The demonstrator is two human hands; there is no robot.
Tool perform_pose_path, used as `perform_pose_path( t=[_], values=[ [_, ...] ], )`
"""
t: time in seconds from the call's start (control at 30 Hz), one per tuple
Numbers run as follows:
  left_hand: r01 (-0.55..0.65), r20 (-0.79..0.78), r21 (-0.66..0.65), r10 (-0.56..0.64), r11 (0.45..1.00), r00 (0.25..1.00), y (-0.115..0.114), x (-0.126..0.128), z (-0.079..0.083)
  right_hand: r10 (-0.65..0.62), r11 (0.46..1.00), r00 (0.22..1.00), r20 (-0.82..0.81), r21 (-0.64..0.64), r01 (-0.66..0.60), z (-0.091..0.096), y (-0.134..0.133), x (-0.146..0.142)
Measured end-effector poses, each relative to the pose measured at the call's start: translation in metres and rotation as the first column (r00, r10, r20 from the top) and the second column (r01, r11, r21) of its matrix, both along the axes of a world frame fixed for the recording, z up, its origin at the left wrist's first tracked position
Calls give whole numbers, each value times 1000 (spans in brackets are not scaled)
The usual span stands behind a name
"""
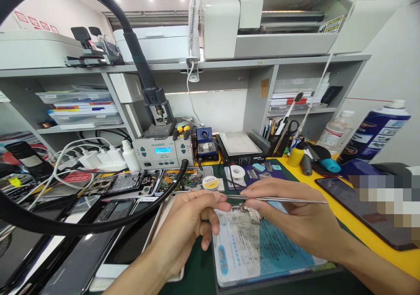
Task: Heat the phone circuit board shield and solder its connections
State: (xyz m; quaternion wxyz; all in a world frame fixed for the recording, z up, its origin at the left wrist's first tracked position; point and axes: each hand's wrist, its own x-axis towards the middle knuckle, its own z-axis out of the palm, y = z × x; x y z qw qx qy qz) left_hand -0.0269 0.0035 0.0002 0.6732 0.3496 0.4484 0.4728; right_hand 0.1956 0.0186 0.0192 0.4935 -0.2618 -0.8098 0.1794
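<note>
My right hand [292,216] is closed in a pinch on thin metal tweezers [288,199], which lie level above a blue work mat [262,251]. My left hand [190,229] is closed too, thumb and forefinger pinched at the tweezers' left tip; whether it holds anything there I cannot make out. Just below the two hands, a small metal part [246,213] rests on the mat's stained upper area.
A soldering station [162,150] with a thick black hose [98,227] stands behind. Opened phones and circuit boards [131,183] lie to the left. A dark phone [364,216] lies at the right on a yellow mat, near a spray can [377,131] and a solder reel [236,172].
</note>
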Motion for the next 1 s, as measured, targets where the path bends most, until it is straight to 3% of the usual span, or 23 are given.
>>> perform_pose_path(
  t=[1.0],
  values=[
    [7,0,5,-7,1000,1000,1,1,0,3,1000,1000,13,19,-3,-2,-3,0]
  ],
)
